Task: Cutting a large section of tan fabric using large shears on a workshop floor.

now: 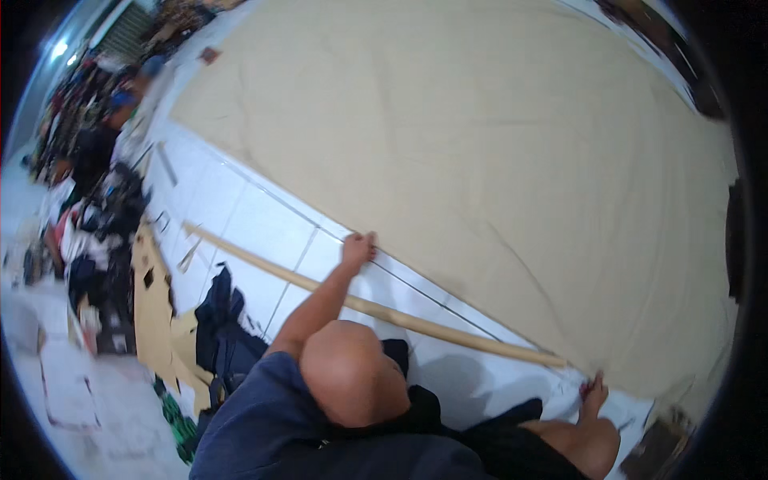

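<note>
A wide beige cloth (448, 152) lies spread over the white tiled floor, with faint creases across it. Its near edge runs slantwise from upper left to lower right. At the middle of that edge, my left hand (358, 250) is closed with the cloth's border between its fingers. Farther right, near the cloth's lower corner, my right hand (593, 392) pinches the same edge; its fingertips are partly hidden. Between my knees and the cloth rests a long tan tube or pole (400, 318), its right end close to my right hand.
Dark blue fabric (220, 320) and torn brown cardboard (152, 296) lie left of me. Beyond them are heaped clothes and bags (96, 208). A grey strip (166, 164) lies on the tiles. A brown object (658, 448) sits at the lower right.
</note>
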Motion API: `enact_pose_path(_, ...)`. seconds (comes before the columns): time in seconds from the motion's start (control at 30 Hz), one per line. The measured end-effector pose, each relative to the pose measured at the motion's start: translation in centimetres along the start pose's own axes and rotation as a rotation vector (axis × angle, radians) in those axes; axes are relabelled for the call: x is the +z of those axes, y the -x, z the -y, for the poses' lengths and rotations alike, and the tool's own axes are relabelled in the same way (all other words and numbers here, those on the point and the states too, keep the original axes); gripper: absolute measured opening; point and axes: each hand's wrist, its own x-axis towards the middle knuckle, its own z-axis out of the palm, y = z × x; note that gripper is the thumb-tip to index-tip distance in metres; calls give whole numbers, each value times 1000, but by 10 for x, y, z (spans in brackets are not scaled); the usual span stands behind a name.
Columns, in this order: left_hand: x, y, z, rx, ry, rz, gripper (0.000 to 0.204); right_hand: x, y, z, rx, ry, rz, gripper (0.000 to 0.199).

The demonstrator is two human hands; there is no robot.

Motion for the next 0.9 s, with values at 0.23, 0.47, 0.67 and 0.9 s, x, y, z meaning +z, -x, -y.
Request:
enact_pose_path(0.23, -37, 26, -33, -1, 99, -34, 28, 38, 12, 9, 46, -76, 75, 44)
enact_pose_path(0.47, -23, 20, -38, 30, 267, -15, 28, -4, -10, 8, 113, -289, 293, 34)
enact_pose_path(0.67, -47, 2, -31, 33, 263, -173, 28, 20, -15, 11, 313, 98, 29, 39)
enact_pose_path(0.9, -56, -1, -21, 99, -29, -51, 32, 11, -31, 9, -440, 1021, -207, 36)
